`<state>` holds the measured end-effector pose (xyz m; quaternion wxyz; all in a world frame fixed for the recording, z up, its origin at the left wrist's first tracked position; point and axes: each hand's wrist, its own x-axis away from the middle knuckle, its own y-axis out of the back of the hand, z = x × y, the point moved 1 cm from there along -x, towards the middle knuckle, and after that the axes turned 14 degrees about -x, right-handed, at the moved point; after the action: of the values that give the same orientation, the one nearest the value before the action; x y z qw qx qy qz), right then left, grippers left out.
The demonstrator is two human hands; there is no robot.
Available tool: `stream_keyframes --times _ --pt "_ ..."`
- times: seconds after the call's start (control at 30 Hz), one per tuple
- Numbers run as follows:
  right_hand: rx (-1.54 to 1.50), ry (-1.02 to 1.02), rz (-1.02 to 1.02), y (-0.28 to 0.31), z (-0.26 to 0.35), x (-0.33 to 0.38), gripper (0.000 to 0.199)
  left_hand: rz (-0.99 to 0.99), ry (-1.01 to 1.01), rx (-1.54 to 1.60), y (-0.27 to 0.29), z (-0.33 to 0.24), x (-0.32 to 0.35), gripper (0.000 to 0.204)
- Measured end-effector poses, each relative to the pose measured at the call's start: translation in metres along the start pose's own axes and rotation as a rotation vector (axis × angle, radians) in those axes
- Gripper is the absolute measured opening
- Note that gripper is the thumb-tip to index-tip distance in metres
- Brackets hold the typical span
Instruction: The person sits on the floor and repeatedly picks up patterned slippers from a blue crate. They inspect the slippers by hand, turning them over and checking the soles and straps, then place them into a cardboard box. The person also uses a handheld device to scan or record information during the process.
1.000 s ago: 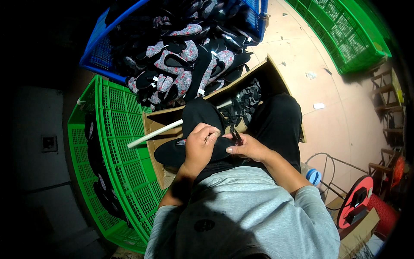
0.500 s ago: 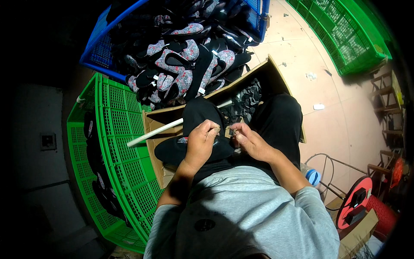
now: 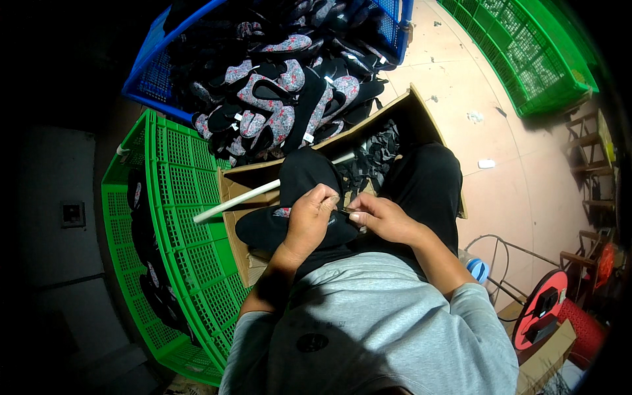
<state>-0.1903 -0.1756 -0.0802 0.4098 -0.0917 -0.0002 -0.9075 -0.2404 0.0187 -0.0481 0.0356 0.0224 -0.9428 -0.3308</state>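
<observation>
Since earlier frame, hands (left (image 3: 313, 220), right (image 3: 382, 220)) closed in, fingertips meeting, apparently pinching small dark piece (image 3: 343, 212).

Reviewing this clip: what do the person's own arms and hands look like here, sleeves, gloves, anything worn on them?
Both arms come out of a grey short-sleeved shirt whose sleeves end near the elbows, so the forearms are bare. The left hand and right hand wear no gloves. No watch, ring or wristband shows in this view. The left forearm lies in shadow, so small details there cannot be made out.
</observation>
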Motion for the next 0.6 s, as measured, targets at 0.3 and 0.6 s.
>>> stream_keyframes --times 0.3,0.6 --pt "0.109 -0.006 0.002 -0.0017 0.0077 -0.002 0.023 -0.001 -0.032 -0.003 -0.0031 0.0028 -0.0007 0.007" --pt "0.098 0.02 -0.003 -0.0033 0.0049 -0.0026 0.019 0.011 -0.025 0.008 -0.005 0.006 -0.0015 0.008"
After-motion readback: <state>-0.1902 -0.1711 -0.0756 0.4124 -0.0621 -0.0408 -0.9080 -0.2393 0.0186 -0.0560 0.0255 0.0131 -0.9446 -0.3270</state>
